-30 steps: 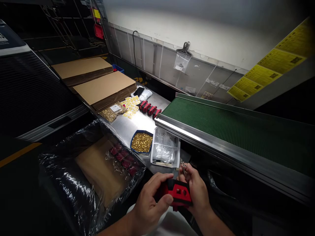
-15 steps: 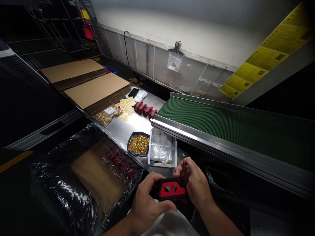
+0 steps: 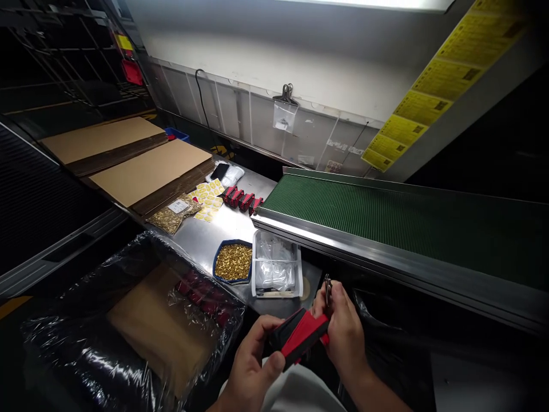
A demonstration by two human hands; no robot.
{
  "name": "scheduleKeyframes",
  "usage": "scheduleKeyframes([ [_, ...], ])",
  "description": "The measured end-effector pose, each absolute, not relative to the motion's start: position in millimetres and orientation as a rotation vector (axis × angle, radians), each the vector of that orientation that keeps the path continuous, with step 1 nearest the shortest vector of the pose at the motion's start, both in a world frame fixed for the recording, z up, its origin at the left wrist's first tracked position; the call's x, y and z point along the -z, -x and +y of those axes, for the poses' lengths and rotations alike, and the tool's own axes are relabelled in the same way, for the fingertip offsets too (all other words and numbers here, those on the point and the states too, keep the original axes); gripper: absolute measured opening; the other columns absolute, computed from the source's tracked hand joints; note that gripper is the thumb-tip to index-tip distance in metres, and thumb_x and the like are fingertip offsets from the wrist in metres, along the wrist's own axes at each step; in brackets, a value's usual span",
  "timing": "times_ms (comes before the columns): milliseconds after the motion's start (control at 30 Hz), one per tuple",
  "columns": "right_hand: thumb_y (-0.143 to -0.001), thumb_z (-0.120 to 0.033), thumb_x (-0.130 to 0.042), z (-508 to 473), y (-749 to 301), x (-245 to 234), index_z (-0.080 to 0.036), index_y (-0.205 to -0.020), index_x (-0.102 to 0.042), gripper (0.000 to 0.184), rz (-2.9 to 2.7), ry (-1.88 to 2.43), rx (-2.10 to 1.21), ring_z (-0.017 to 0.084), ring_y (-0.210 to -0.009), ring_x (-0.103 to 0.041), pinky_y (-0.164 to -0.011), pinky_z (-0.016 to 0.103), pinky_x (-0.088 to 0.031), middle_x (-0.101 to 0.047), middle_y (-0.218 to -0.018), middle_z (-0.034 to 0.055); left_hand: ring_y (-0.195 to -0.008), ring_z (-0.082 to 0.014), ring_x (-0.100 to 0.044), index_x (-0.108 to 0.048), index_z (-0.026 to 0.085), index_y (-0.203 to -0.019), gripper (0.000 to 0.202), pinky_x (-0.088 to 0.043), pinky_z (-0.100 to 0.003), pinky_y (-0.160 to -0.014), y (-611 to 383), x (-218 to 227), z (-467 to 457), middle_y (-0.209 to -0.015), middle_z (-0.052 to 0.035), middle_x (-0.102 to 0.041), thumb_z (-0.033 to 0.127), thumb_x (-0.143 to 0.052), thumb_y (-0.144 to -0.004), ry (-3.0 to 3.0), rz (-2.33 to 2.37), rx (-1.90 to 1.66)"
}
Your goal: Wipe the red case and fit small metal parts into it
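Note:
Low in the head view, both hands hold one red and black plastic part [image 3: 300, 339], tilted with its right end up. My left hand [image 3: 253, 363] grips its lower left end, thumb on top. My right hand [image 3: 343, 332] holds the right end and also pinches a small metal piece [image 3: 328, 286] that sticks up above the fingers. A blue tray of small brass pieces [image 3: 233, 261] and a white tray of clear bags [image 3: 274, 269] sit on the steel table [image 3: 201, 237] just beyond the hands.
A green conveyor belt [image 3: 386, 214] runs off to the right. A box lined with clear plastic [image 3: 128, 326] holds cardboard and several red parts at left. Farther back lie several red parts [image 3: 241, 198], yellow labels [image 3: 206, 195], a bag of brass pieces [image 3: 169, 214] and flat cardboard [image 3: 146, 169].
The red and black part has been turned from flat, with its two holes facing up, to tilted edge-on. The camera view has shifted right and upward.

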State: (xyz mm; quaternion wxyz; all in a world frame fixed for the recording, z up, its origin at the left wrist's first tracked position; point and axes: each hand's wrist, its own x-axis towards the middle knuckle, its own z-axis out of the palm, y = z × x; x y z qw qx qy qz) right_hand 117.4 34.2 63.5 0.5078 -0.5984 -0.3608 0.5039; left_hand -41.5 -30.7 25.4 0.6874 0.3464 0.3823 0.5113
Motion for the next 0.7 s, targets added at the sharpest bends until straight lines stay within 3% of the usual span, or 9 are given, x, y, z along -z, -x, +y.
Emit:
scheduleKeyframes([
  [300, -0.099, -0.057, -0.037, 25, -118, -66, -0.022, -0.082, -0.053, 0.043, -0.831, 1.283, -1.293, 0.015, -0.059, -0.051, -0.054, 0.026, -0.041, -0.049, -0.056, -0.0020, -0.065, -0.0137, -0.055, -0.058, 0.016, -0.085, 0.037, -0.042, -0.025, -0.063, 35, -34, -32, -0.073, -0.0032, -0.061, 0.052, -0.066, -0.086, -0.823, 0.945, -1.125],
  [500, -0.097, -0.060, -0.039, 25, -118, -71, -0.021, -0.079, -0.053, 0.045, -0.798, 1.251, -1.330, 0.014, -0.058, -0.053, -0.050, 0.024, -0.040, -0.048, -0.053, -0.0017, -0.064, -0.0135, -0.054, -0.060, 0.015, -0.080, 0.041, -0.043, -0.025, -0.063, 37, -40, -33, -0.070, -0.0032, -0.059, 0.055, -0.063, -0.087, -0.808, 0.934, -1.095],
  [600, -0.096, -0.061, -0.041, 23, -118, -70, -0.021, -0.080, -0.052, 0.045, -0.809, 1.291, -1.391, 0.012, -0.051, -0.048, -0.046, 0.023, -0.038, -0.048, -0.054, -0.0026, -0.063, -0.0135, -0.056, -0.063, 0.015, -0.091, 0.038, -0.046, -0.025, -0.063, 38, -48, -29, -0.077, -0.0038, -0.062, 0.053, -0.060, -0.089, -0.746, 0.926, -0.954],
  [700, -0.096, -0.062, -0.040, 20, -118, -69, -0.021, -0.079, -0.051, 0.046, -0.936, 1.337, -1.416, 0.011, -0.049, -0.044, -0.045, 0.023, -0.038, -0.047, -0.056, -0.0030, -0.058, -0.0126, -0.053, -0.062, 0.015, -0.087, 0.041, -0.043, -0.023, -0.055, 36, -51, -23, -0.073, -0.0029, -0.060, 0.055, -0.062, -0.087, -0.710, 0.930, -0.859],
])
